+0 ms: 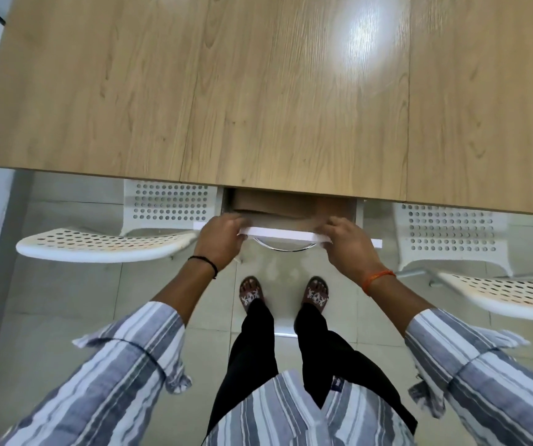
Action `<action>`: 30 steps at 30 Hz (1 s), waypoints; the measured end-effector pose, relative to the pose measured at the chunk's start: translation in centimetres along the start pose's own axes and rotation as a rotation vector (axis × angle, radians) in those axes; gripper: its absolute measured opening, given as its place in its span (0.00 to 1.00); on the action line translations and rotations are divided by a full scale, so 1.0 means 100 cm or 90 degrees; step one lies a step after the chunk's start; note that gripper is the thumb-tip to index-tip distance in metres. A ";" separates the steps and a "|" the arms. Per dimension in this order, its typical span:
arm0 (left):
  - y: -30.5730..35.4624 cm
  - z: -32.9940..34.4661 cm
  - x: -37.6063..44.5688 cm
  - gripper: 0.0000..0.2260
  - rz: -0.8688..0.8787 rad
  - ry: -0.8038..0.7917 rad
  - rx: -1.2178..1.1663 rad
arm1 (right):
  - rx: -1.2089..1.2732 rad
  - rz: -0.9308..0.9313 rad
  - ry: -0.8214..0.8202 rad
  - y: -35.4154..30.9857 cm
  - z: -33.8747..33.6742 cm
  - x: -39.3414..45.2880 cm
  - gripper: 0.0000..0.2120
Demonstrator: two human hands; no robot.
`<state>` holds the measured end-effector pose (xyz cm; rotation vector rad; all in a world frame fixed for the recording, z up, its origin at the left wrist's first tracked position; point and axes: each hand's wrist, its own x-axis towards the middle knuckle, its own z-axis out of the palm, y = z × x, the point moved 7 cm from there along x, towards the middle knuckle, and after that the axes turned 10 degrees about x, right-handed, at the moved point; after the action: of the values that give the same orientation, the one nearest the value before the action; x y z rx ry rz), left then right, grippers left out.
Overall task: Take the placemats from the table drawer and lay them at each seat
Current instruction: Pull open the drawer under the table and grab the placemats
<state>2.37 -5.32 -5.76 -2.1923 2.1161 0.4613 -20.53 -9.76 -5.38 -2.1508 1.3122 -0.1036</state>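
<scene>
A drawer [286,235] with a white front stands pulled out a short way from under the wooden table [258,91]. Inside it lie flat brown placemats [278,210], mostly hidden beneath the tabletop. My left hand [220,239] curls its fingers over the left end of the drawer front, the fingertips inside. At the right end my right hand [347,239] reaches over the front edge the same way. A curved metal handle [283,246] shows below the drawer front, between the two hands.
Two white perforated chairs stand tucked at the table's near side: one on the left [111,243], one on the right [471,252]. I stand between them on a pale tiled floor [65,300].
</scene>
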 end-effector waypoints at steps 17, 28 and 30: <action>0.010 0.051 -0.098 0.19 0.056 -0.461 -0.026 | 0.201 0.195 -0.453 0.008 0.078 -0.087 0.18; -0.010 0.036 -0.065 0.22 -0.218 -0.253 -0.233 | 0.373 0.364 -0.309 0.026 0.089 -0.061 0.31; -0.013 0.031 -0.057 0.26 -0.286 -0.168 -0.255 | 0.402 0.417 -0.221 0.035 0.093 -0.050 0.34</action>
<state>3.07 1.01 -7.54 -2.5311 1.4351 1.1299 -22.42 -2.48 -13.58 -1.0975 1.4560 0.1068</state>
